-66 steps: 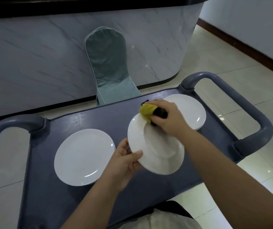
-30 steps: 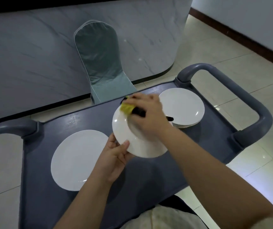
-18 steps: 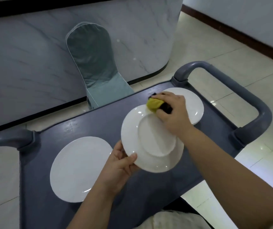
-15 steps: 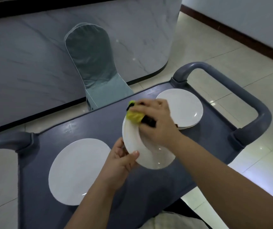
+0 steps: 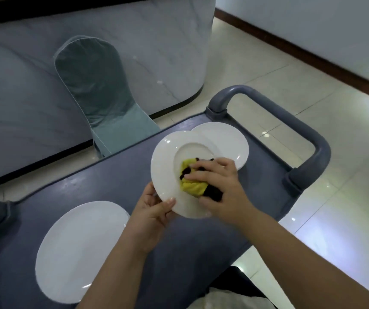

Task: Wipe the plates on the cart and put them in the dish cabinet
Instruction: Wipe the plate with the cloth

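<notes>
Plate point(image 5: 168, 152) pinched by left hand point(image 5: 152, 212); right hand point(image 5: 223, 188) apparently presses cloth point(image 5: 192, 186) onto it

Has slid the yellow-and-black cloth point(image 5: 191, 186) off the far rim of the held plate point(image 5: 165, 161), nearer, onto its sunken middle, with the right hand point(image 5: 221, 188) pressing there now. Has tilted the plate back to show its whole face.
</notes>
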`<state>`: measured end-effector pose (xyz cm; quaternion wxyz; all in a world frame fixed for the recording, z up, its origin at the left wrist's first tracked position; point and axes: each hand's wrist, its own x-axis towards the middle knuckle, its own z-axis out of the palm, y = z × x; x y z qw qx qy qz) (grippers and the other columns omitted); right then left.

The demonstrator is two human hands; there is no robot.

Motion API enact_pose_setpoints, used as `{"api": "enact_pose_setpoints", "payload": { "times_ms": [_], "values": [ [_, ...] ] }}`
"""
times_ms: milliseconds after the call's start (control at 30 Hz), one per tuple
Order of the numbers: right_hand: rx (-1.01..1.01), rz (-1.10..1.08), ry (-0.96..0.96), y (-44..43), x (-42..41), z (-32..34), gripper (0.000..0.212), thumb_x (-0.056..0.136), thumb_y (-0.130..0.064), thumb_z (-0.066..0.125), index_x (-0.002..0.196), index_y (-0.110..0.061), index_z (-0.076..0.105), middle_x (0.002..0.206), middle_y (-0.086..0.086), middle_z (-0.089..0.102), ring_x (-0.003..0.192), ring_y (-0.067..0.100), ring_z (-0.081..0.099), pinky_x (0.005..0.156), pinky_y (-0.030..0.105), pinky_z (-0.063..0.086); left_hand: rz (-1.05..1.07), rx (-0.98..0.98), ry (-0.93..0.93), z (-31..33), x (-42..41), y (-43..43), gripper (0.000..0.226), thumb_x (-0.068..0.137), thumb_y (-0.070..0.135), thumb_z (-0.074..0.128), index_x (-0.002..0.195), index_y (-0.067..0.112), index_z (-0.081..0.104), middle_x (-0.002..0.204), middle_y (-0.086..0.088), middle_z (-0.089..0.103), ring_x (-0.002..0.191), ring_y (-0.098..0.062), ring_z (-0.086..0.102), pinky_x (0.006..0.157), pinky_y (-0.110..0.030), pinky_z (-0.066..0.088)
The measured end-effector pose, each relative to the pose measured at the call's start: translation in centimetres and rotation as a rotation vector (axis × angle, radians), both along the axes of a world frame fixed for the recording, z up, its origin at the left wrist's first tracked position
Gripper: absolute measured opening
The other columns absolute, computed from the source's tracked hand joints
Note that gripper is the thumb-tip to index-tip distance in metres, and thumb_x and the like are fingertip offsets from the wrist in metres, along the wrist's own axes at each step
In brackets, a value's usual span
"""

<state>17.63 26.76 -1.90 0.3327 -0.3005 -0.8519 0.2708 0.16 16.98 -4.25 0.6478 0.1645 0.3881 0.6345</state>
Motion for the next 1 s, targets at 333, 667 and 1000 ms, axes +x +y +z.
{"api": "enact_pose_setpoints", "payload": {
  "times_ms": [333, 667, 1000],
  "values": [
    [-0.117, -0.209, 0.061, 4.4, 2.7, 0.5, 0.042, 0.072, -0.032, 0.055, 0.112, -0.038, 0.067, 0.128, -0.025, 0.055, 0.117, 0.014, 0.037, 0.108, 0.032, 0.030, -0.038, -0.053, 0.109, 0.8, 3.4, 2.7, 0.048, 0.066, 0.001, 0.071, 0.110, 0.015, 0.057, 0.100, -0.009, 0.071, 0.089, -0.024, 0.069, 0.071, -0.036, 0.061],
    [-0.200, -0.054, 0.038, 6.8, 8.1, -1.6, 0.043, 0.069, -0.030, 0.055, 0.109, -0.042, 0.067, 0.126, -0.028, 0.054, 0.115, 0.012, 0.039, 0.105, 0.020, 0.030, 0.318, -0.111, 0.488, 5.4, 3.0, 8.7, 0.028, 0.092, -0.002, 0.056, 0.108, 0.020, 0.064, 0.087, 0.006, 0.075, 0.082, -0.013, 0.070, 0.061, -0.030, 0.060],
    [0.130, -0.003, -0.066, 9.7, 12.2, -2.5, 0.038, 0.075, -0.027, 0.061, 0.111, -0.037, 0.066, 0.125, -0.022, 0.058, 0.109, 0.020, 0.041, 0.097, 0.038, 0.035, 0.360, -0.128, 1.448, 7.4, 8.2, 16.6, 0.038, 0.092, 0.006, 0.051, 0.114, 0.034, 0.067, 0.092, 0.004, 0.069, 0.089, -0.022, 0.062, 0.079, -0.036, 0.052]
  ]
}}
